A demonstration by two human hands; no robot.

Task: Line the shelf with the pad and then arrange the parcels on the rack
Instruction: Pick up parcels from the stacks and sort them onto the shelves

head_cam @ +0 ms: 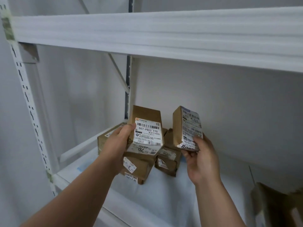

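Over the lower shelf, both hands raised, each with a parcel. Left hand (120, 136) grips the left edge of a brown labelled parcel (146, 128), thumb on the label face, fingers behind; parcel stands upright, long axis near vertical, label toward the camera. Right hand (199, 154) pinches the bottom end of a second upright parcel (186, 126), fingertips on its lower label, long axis also near vertical, leaning slightly left.

Just below and behind the left hand: a loose pile of parcels (139, 167) lying flat and crooked on the white pad (164, 194), which already covers the lower shelf (78, 163). The left-held parcel hangs directly above this pile, its lower edge about touching the top box. The right-held parcel sits to the right of the pile, above bare pad.

Judgement: lining looks done; arranging is under way. The right hand has open pad straight beneath it, so setting down there is the simpler drop. The left must clear the pile first.

Farther out: upper shelf (164, 33), also padded; another carton (278, 207) at far lower right.
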